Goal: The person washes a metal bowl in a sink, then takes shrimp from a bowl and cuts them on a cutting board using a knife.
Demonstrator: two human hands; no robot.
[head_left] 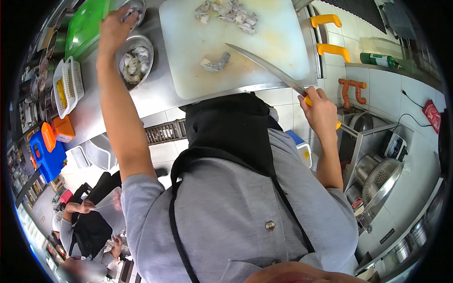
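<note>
My right hand is closed round the yellow handle of a long kitchen knife. Its blade reaches over a white cutting board, with the tip near one raw shrimp. A pile of raw shrimp pieces lies at the board's far side. My left hand is at the upper metal bowl, its fingers curled down at the bowl's contents; what they pinch, if anything, is hidden. Nearer me, a second metal bowl holds more raw shrimp.
A green board and a white plastic basket are left of the bowls. Yellow handles stick out right of the counter. Pots and a colander fill the lower right. Another person holds a clear plastic bag at lower left.
</note>
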